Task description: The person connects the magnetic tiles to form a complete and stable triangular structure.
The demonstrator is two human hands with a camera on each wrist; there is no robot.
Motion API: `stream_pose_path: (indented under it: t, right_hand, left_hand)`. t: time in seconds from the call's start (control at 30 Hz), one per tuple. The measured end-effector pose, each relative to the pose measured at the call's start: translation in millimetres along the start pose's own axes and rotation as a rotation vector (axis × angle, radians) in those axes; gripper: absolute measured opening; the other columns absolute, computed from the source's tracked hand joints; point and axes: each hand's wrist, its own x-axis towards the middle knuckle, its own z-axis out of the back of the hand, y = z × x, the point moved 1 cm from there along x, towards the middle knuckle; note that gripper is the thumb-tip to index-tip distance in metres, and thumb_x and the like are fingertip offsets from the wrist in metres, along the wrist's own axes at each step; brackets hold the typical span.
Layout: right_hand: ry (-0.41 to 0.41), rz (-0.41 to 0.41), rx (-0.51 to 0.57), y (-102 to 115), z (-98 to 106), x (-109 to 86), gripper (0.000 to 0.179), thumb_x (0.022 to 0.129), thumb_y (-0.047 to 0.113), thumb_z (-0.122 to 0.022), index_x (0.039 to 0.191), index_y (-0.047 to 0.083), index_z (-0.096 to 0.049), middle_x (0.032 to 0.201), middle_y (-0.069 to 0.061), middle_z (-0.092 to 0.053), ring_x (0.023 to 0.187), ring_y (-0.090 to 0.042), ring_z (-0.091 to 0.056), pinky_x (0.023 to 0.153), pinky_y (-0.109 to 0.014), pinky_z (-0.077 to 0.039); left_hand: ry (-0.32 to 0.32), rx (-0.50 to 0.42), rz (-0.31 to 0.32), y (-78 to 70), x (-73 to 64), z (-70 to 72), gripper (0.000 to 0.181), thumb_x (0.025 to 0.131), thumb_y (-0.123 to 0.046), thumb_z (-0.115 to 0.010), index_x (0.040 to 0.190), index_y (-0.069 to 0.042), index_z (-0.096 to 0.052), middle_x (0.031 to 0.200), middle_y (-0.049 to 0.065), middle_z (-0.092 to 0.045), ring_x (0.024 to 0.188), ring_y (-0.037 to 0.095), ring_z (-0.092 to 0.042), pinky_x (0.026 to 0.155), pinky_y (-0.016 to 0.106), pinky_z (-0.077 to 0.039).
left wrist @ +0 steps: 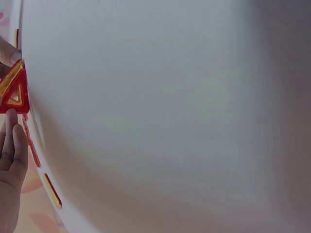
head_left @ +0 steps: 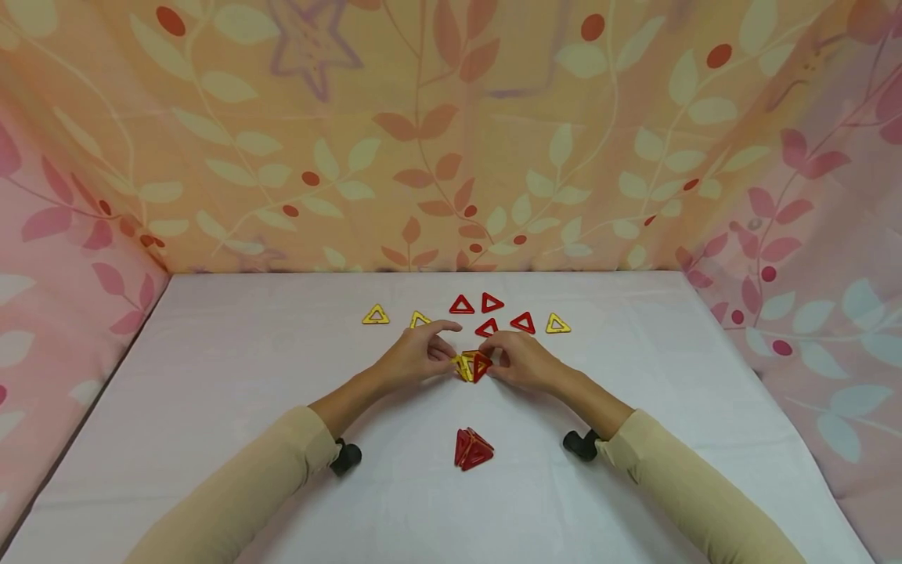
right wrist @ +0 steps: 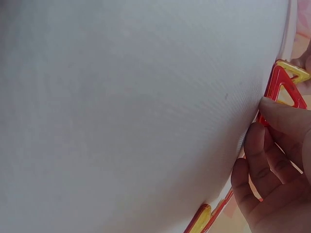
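Yellow triangle (head_left: 461, 369): our left grip (head_left: 421, 354) pinches one corner. Right grip (head_left: 527, 361): we clamp the adjoining red triangle (right wrist: 275, 81), thumb against finger.

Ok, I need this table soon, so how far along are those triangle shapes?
Looks done: the red pyramid, standing apart, nearest the person. In hand: a red-and-yellow shape held between the left hand and right hand, apparently unfinished. Possibly left: seven loose triangles beyond it, four red and three yellow.

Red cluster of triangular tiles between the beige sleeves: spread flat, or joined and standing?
Standing: the head view shows the red triangular tiles leaning together, angled faces meeting at a peak.
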Motion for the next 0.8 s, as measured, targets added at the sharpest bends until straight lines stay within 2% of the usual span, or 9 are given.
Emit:
stream_pose_path:
  t: [0.3, 0.8]
  right_hand:
    - [-0.002, -0.005, 0.006, -1, 0, -1.2, 0.029, 0.085, 0.009, -0.078, 0.113, 0.006, -0.071, 0.103, -0.002, -0.069, 0.076, -0.011, -0.054, 0.067, -0.024, -0.050]
    - [-0.011, -0.002, 0.007, -1, -1, -0.6, 0.030, 0.085, 0.008, -0.079, 0.113, 0.007, -0.071, 0.102, -0.001, -0.070, 0.075, -0.010, -0.054, 0.067, -0.023, -0.051]
  left_hand:
    - [-0.029, -0.001, 0.025, -4.3, 5.1, -5.7, 0.057, 0.086, -0.005, -0.078, 0.137, -0.004, -0.053, 0.096, 0.004, -0.073, 0.087, 0.014, -0.070, 0.081, 0.027, -0.057]
    - [-0.055, 0.005, 0.011, -5.4, 11.2, -12.3, 0.057, 0.084, -0.009, -0.080, 0.134, -0.002, -0.055, 0.092, 0.001, -0.073, 0.082, 0.012, -0.069, 0.079, 0.026, -0.056]
